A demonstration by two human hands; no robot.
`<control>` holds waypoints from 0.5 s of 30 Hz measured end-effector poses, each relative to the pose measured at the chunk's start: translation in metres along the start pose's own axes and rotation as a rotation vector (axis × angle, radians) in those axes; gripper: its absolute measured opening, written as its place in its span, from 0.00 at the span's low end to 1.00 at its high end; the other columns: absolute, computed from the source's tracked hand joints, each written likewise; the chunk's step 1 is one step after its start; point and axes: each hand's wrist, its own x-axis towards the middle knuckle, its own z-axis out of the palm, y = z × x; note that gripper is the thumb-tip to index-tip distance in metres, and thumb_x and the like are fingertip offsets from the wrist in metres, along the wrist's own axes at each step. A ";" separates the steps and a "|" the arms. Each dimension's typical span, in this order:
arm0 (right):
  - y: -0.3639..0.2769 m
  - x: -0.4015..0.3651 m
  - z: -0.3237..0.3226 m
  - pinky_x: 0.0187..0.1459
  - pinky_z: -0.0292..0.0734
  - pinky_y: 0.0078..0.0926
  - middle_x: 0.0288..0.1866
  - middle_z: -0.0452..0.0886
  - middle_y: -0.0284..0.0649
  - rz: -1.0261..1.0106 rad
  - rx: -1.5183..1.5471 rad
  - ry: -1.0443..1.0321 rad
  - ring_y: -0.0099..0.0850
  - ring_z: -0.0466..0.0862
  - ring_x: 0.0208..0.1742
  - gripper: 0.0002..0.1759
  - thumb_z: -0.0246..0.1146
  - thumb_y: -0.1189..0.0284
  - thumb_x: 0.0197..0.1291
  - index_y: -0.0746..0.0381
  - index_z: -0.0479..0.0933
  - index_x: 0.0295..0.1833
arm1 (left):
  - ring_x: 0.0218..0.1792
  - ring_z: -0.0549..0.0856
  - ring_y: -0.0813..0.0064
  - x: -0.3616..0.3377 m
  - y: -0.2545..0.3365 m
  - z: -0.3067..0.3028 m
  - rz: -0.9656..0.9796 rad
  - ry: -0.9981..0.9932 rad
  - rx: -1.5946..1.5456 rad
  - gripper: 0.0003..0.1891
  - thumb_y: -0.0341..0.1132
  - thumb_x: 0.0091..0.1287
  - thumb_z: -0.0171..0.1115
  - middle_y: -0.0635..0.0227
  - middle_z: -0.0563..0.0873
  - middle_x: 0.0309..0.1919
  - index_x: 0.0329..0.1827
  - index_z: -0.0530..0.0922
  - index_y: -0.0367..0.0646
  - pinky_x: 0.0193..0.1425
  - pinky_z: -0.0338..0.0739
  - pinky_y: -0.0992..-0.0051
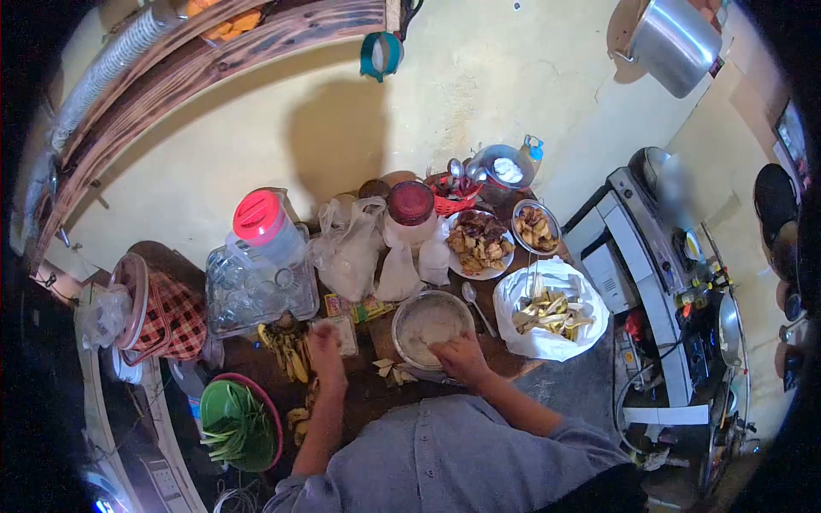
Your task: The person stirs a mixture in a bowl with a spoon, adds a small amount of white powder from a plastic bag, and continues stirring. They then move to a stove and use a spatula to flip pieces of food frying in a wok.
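Observing both hands apart over the tabletop, palms not facing the camera. The right hand (463, 357) is at the near right part of the rim of the bowl (397, 318), its fingertips over the pale mixture (423, 323); grip and any held item cannot be determined. The left hand (325, 352) is blurred, its fingers just beside the small container (345, 332), which it partly covers; contact and finger closure cannot be read. Contents of that container: whitish, too small to identify. Yellow bananas (296, 364) lie just left of the left hand, some hidden by the forearm. Pale pieces (400, 376) lie between the hands, near side of the bowl; a dark shape beside them is unclear. The near table edge is hidden by the grey shirt (436, 453). Beyond the bowl from the hands, knotted plastic bags (351, 248) have obscured contents and stand close together. To the right of the right hand, a spoon (479, 309) lies in the narrow gap between bowl and white bag (516, 295), which holds peels (560, 318). The table's right edge runs just past that bag. Widest lateral room: between the two hands, interrupted by the bowl. Far left of the left hand, a green basin (215, 400) sits partly under cut leaves (239, 427).
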 end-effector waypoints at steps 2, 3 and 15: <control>-0.009 -0.004 -0.030 0.39 0.63 0.36 0.22 0.76 0.29 -0.071 -0.014 -0.165 0.30 0.75 0.28 0.10 0.60 0.72 0.45 0.53 0.77 0.37 | 0.33 0.72 0.81 -0.029 -0.011 0.006 -0.138 -0.136 0.055 0.09 0.30 0.61 0.54 0.72 0.74 0.35 0.44 0.70 0.40 0.36 0.68 0.79; -0.003 -0.007 -0.037 0.39 0.63 0.36 0.22 0.76 0.29 -0.078 -0.014 -0.163 0.30 0.75 0.28 0.10 0.60 0.72 0.45 0.53 0.77 0.37 | 0.33 0.73 0.81 -0.039 -0.018 0.009 -0.200 -0.178 0.079 0.10 0.30 0.61 0.54 0.70 0.74 0.36 0.45 0.70 0.40 0.36 0.69 0.79; 0.044 0.053 -0.021 0.42 0.62 0.35 0.22 0.75 0.32 -0.312 -0.271 -0.232 0.29 0.76 0.28 0.07 0.56 0.71 0.49 0.54 0.75 0.36 | 0.43 0.78 0.71 -0.076 -0.043 0.050 -0.609 -0.277 -0.108 0.11 0.34 0.65 0.51 0.63 0.75 0.41 0.46 0.68 0.37 0.45 0.78 0.67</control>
